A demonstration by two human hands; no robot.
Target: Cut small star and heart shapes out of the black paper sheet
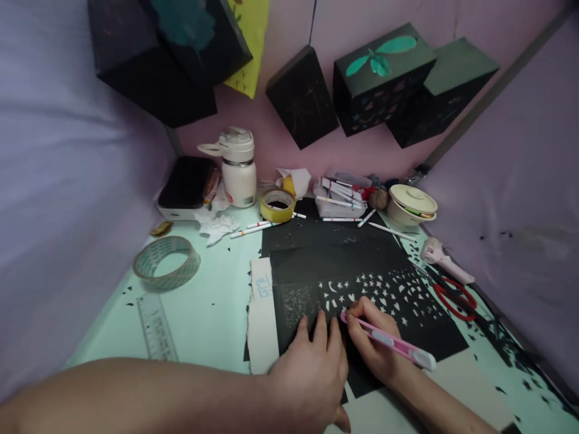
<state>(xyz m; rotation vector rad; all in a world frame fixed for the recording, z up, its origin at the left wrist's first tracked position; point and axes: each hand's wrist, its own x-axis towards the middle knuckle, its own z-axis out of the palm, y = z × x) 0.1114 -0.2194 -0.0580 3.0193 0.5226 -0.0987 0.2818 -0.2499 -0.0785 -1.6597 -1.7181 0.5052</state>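
Note:
A sheet of black paper (420, 334) lies in front of me, pierced by rows of small star, heart, moon and other cut-out shapes. My left hand (312, 367) rests flat on it, fingers spread, beside a patch of pale drawn marks. In my right hand (373, 343) is a pink utility knife (398, 345), gripped like a pen. Its tip meets the paper near the lower edge of the cut-outs, just right of my left fingertips; the blade itself is too small to see. A white board strip (262, 313) shows along the paper's left side.
Left stand a ruler (156, 328) and a wide tape roll (166, 262). Behind are a white bottle (238, 172), yellow tape (277, 206), several markers (341, 199) and a lidded bowl (412, 205). Red-handled scissors (455, 298) and a glue gun (446, 260) lie right, among black scraps. Black boxes (302, 99) hang overhead.

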